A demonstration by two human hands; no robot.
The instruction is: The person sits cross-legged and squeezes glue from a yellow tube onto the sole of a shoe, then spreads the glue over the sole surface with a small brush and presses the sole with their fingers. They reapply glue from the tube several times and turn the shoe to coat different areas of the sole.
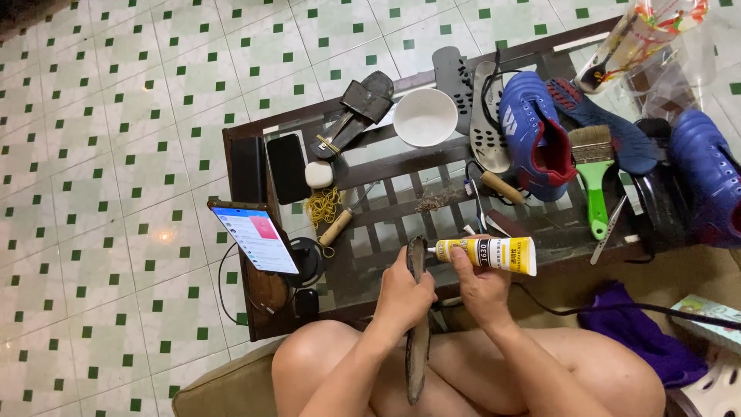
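Both hands work over the lap: left hand (403,297) grips a dark sole (417,324) edge-up, right hand (480,287) squeezes a yellow glue tube (494,254), nozzle touching the sole's top; worktop (401,166) just beyond.

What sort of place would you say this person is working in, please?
Probably a home shoe-repair corner, not a shop: a low glass-topped table on green-and-white floor tiles holds blue football boots and a green-handled brush, while the right hand holds a glue tube.

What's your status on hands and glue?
Left hand grips dark shoe sole edge-up. Right hand holds yellow glue tube, nozzle at sole. Nothing between them.
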